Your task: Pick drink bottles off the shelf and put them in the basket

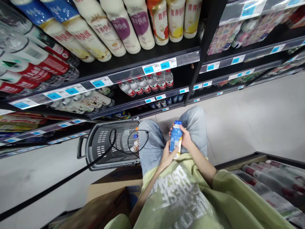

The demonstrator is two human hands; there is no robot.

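Note:
I hold a small drink bottle (175, 137) with a blue label and blue cap upright over my lap, in both hands. My left hand (168, 155) cups its lower part from below and the left. My right hand (185, 137) wraps round its right side near the top. Both sets of fingers are closed on the bottle. My knees in grey jeans (152, 140) are just beneath it. A grey plastic shopping basket (107, 144) stands on the floor to the left of my knees, with a few small bottles (135, 143) inside.
Black store shelves (133, 68) rise ahead, filled with tall milk-drink bottles (124, 28), water bottles (147, 83) and blue price tags. A cardboard box (119, 187) sits by my left side. Another shelf of packaged bottles (269, 181) lies at lower right. Pale tiled floor (262, 121) stretches to the right.

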